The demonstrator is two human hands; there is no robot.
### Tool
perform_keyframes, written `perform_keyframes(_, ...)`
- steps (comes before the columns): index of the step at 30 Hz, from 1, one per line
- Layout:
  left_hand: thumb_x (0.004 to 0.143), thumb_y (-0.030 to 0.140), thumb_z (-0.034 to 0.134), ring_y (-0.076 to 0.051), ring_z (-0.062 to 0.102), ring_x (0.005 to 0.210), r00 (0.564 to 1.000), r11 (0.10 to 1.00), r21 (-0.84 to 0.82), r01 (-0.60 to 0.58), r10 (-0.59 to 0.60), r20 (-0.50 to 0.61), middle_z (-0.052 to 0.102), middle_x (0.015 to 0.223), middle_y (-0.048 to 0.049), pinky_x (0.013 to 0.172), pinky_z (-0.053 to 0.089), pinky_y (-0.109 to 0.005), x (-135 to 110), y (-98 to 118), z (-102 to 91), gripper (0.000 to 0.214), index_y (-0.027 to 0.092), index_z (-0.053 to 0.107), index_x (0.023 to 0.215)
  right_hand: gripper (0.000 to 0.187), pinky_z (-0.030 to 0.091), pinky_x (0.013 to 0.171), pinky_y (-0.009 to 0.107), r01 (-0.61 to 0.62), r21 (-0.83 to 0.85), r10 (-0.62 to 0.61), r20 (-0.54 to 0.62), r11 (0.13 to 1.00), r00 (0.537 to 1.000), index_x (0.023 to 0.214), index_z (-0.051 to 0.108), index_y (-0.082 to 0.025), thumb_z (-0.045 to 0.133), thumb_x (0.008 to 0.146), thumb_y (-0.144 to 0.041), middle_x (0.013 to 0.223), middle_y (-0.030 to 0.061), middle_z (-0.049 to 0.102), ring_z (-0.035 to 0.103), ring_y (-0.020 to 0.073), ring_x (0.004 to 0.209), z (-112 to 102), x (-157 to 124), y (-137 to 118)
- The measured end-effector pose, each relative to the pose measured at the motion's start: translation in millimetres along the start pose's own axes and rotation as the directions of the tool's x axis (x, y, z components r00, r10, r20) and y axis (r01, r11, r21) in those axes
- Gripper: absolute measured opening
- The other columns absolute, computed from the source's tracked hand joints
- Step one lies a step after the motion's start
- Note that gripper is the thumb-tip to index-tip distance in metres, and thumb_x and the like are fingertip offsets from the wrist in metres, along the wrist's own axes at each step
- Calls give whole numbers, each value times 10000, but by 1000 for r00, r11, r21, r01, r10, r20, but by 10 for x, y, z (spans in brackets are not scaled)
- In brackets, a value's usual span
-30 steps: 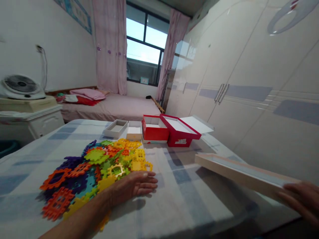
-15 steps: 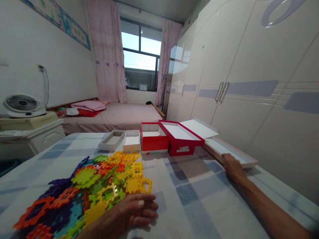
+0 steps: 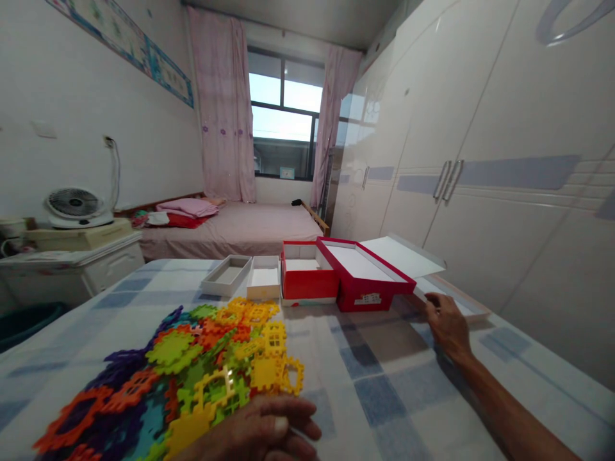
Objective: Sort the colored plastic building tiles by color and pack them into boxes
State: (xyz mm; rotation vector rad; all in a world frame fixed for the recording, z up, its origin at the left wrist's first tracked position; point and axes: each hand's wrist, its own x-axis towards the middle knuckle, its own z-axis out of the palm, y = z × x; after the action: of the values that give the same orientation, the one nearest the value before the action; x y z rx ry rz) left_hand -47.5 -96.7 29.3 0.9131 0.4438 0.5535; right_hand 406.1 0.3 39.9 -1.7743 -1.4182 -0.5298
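While the coloured pieces [image 3: 193, 374] lie mixed in one heap on the bench [image 3: 115, 307], none shows in the grey box [image 3: 216, 288] or cream box [image 3: 263, 293] behind; the left hand [image 3: 276, 426] (grip loosely spread) is beside them; the red box [image 3: 310, 285] and crimson box [image 3: 353, 288] show none either; the right hand [image 3: 446, 323] bends at the pale tray [image 3: 473, 310], whether pinching I cannot tell.

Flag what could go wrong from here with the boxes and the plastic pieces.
1. The right hand is at the shallow box, near the table's right edge; a careless push might tip it off.
2. The maroon box stands close to the red box, so a bump could shift both.
3. The left hand is beside the loose plastic pieces; a sweep could scatter some.
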Motion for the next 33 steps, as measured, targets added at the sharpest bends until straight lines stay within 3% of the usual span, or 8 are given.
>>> perform_keyframes(5,753,322,645,-244,627,1012,998,997,75,-11,7,54,639,1175,-152,934,418,-418,-15,212,99,435,158,641,1156,303,468,617,310,0,243,-7,30,970,1000,974,578,-185,441,802,-393,929,83,639,606,192,734,-239,-290,-677)
perform_keyframes(10,782,325,625,-259,599,1066,994,969,224,-101,88,66,617,1212,-142,953,414,-437,-132,431,168,460,166,606,1213,284,458,585,292,209,348,-290,199,914,936,1032,555,-206,444,833,-376,998,81,620,616,197,792,-377,-588,-1315)
perform_keyframes(13,777,335,631,-264,610,1039,983,944,277,-182,180,34,625,1193,-144,923,444,-442,-183,468,169,458,167,611,1202,274,483,736,340,308,373,-387,157,875,909,1066,542,-199,429,860,-342,1022,85,598,604,204,874,-387,-610,-1547)
perform_keyframes(17,787,353,621,-259,625,994,943,887,382,-261,318,-94,654,1143,-130,897,465,-436,-301,550,152,414,166,635,1156,264,490,746,332,242,378,-303,112,894,946,1080,531,-188,433,866,-309,1026,87,589,604,191,862,-402,-492,-1631)
perform_keyframes(21,807,363,601,-262,614,1008,774,704,677,-214,545,-322,683,1077,-92,946,440,-456,-651,621,177,344,189,665,1096,289,496,741,342,241,367,-298,107,899,948,1102,525,-193,445,863,-334,1040,94,586,602,195,836,-469,-535,-1662)
perform_keyframes(24,792,378,619,-295,526,1160,622,454,887,-88,720,-308,637,1191,-84,1067,317,-481,-1003,544,137,372,223,664,1126,295,500,768,366,312,394,-385,122,865,915,1104,523,-201,439,869,-359,1061,100,571,597,205,857,-481,-685,-1765)
perform_keyframes(29,613,464,777,-376,195,1393,782,187,979,82,597,-179,360,1488,-28,1131,15,-554,-1423,225,-119,720,324,551,1282,320,488,873,408,314,533,-514,278,785,812,1156,498,-210,444,869,-340,1145,110,552,568,230,1027,-381,-1004,-2068)
perform_keyframes(33,600,529,764,-378,130,1410,836,47,986,158,525,-159,246,1535,-21,1116,-52,-566,-1478,88,-349,847,360,437,1363,419,427,990,434,211,586,-523,436,783,732,1244,459,-210,460,853,-363,1270,112,507,504,236,1168,-206,-1183,-2314)
